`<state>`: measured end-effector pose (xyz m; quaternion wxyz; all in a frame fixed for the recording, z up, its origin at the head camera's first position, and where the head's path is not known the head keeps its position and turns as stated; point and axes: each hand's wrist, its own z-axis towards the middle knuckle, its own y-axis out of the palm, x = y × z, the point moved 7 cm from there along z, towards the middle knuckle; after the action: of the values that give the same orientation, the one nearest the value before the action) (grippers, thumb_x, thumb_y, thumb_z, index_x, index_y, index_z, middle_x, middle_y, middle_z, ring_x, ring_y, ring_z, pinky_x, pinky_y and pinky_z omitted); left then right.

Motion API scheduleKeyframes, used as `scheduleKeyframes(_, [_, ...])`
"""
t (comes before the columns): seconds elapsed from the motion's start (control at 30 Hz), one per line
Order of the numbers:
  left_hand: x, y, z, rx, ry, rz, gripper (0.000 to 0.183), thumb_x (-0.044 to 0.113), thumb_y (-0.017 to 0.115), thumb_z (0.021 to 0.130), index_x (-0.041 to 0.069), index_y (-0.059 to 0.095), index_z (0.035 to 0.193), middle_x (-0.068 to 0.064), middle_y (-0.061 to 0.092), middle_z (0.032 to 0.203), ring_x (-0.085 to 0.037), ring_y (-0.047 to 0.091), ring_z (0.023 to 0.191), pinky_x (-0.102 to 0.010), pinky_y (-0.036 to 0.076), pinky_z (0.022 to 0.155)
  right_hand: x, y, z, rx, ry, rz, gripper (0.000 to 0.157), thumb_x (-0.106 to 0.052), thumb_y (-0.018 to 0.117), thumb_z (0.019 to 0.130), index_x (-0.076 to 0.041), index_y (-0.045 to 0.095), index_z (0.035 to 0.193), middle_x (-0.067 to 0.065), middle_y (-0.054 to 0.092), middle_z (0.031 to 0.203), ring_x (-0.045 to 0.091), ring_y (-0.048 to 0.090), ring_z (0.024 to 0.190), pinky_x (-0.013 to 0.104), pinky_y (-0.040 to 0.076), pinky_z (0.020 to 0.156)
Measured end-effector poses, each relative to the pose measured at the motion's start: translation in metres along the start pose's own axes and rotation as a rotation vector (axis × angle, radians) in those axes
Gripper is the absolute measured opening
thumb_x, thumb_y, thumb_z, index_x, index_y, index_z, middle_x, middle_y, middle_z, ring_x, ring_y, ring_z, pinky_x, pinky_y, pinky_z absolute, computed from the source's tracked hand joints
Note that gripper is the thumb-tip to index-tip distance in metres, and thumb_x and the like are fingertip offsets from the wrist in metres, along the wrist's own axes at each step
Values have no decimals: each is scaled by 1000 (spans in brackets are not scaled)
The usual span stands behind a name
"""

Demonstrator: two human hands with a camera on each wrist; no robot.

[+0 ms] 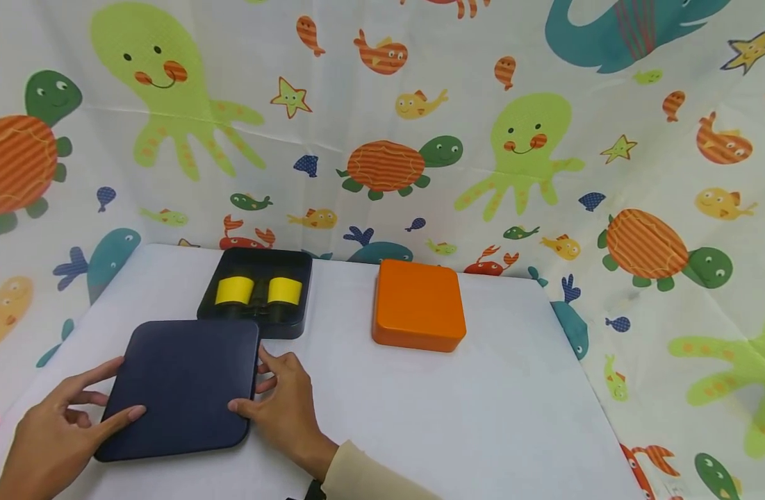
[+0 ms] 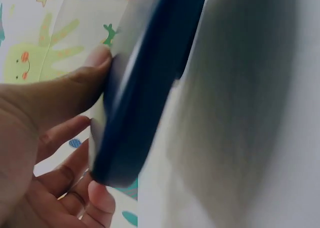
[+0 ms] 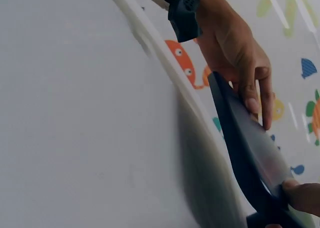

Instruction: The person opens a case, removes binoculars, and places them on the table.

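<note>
Holding a navy lid (image 1: pixel 182 385) between both hands

My left hand (image 1: pixel 63 427) pinches the lid's left side, thumb laid on the top face and the other fingers at the edge. My right hand (image 1: pixel 288 410) pinches the opposite side, its thumb on top near the rim and its fingers bent against the edge. From the wrists, I see the lid raised off the white tabletop (image 1: pixel 513 389), with a shadow on the cloth-like surface. From my head, the lid is at the near left, its far edge overlapping the near side of an open black box (image 1: pixel 306 302); whether the two touch, I can't tell. Inside that box lie binoculars (image 1: pixel 285 290) with two yellow barrels. An orange box (image 1: pixel 420 302) stands well apart to the right, near the back. Behind everything hangs a white curtain (image 1: pixel 351 104) printed with turtles, octopuses, fish and crabs. A beige sleeve (image 1: pixel 376 476) covers my right forearm.
</note>
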<state>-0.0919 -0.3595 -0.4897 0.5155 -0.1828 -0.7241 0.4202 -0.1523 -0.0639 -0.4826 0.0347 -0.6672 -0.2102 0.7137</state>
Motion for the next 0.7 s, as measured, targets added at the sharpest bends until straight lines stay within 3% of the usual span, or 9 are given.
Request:
scheduleKeyframes(0.2, [-20,7,-7,-5,-27,-6,100,55,84,87,8,39,163,-30,51,144,-21,52,91,-20,33,56,5,10,-8,-30,1,-44,88,-22,99,75,-15,58,152,-12,58,110,-9,58,83,10,53,74])
scheduleKeyframes(0.4, [-33,8,-7,18,-18,-27,93,47,87,88,4,45,159,-30,52,148,-9,46,87,-15,34,58,8,22,-13,-66,-4,-35,89,-19,99,75,-13,57,152,-12,57,109,-10,58,82,9,52,72])
scheduleKeyframes(0.43, [-36,8,-6,26,-18,-32,93,48,87,87,4,47,158,-23,57,146,-7,46,87,-14,34,59,9,24,-14,-70,-5,-31,89,-18,99,75,-12,57,152,-12,56,109,-11,58,82,9,52,71])
scheduleKeyframes(0.53, [-42,8,-4,29,-24,-47,91,46,88,86,3,49,156,-22,59,143,1,40,84,-14,34,60,9,30,-15,-78,-10,-28,90,-17,99,74,-11,56,153,-12,56,109,-11,58,82,9,52,70])
scheduleKeyframes(0.7, [-53,8,1,21,-33,-46,91,47,89,86,0,51,154,-29,55,140,6,36,77,-16,35,61,9,37,-15,-66,3,-25,91,-14,100,73,-10,56,152,-12,56,108,-12,57,80,8,52,70])
